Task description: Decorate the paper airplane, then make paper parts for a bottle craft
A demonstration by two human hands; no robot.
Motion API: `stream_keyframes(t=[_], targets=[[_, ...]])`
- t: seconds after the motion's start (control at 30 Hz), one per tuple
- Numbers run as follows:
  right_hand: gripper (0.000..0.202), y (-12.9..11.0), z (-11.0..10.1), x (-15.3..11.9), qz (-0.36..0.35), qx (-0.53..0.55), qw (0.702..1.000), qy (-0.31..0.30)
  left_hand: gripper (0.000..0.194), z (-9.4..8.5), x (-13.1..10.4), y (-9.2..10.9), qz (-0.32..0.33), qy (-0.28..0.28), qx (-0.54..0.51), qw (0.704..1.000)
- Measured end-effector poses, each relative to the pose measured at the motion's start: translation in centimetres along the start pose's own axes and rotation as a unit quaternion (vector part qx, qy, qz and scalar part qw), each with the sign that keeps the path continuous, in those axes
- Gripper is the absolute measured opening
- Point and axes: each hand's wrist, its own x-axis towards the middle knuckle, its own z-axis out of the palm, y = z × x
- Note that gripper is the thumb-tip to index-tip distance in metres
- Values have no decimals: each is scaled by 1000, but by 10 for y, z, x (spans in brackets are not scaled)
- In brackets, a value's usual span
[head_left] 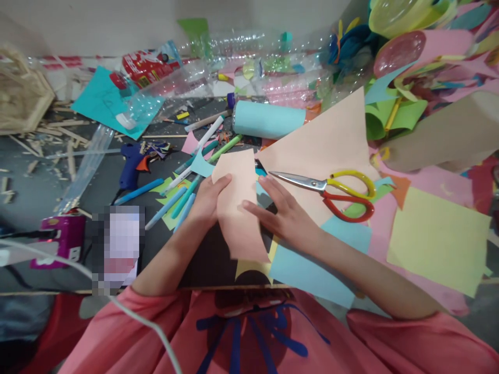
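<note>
A strip of peach paper (239,208) is held upright over the table's front edge. My left hand (213,200) grips its left side, thumb on the face and the other fingers behind. At the strip's right edge is my right hand (283,210), its fingers spread and the thumb touching or very near the paper. Just beyond that hand, scissors (325,187) with one yellow and one red handle lie on a larger peach sheet (312,150). Several markers (195,182) are scattered left of the strip.
A blue glue gun (131,165) and a phone (122,244) lie on the left. Clear plastic bottles (268,47) and a light-blue wrapped cylinder (268,119) are at the back. Yellow paper (438,239) and blue paper (319,259) lie on the right. A white cable (144,319) crosses the lower left.
</note>
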Motion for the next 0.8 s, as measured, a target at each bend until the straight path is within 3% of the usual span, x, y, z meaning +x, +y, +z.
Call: stream_keyframes(t=[0.1, 0.2, 0.33, 0.43, 0.6, 0.7, 0.8], targets=[[40, -6, 0, 7, -60, -2, 998, 14, 40, -2, 2, 0, 23, 3, 22, 999], [15, -8, 4, 10, -128, 67, 989, 11, 45, -3, 4, 0, 45, 3, 29, 999], [22, -9, 16, 11, -144, 159, 976, -24, 42, -1, 2, 3, 26, -7, 8, 1000], [21, -9, 20, 13, -114, 242, 963, -22, 27, 2, 1, 4, 21, -8, -21, 1000], [21, -7, 16, 15, -7, 360, 933, 25, 14, 6, 3, -3, 12, 16, -24, 1000], [26, -7, 15, 11, 54, 384, 921, 21, 17, 8, 3, -6, 11, 16, -24, 1000], [30, -5, 14, 7, 102, 393, 914, -5, 32, 9, -1, -6, 7, -37, -7, 999]])
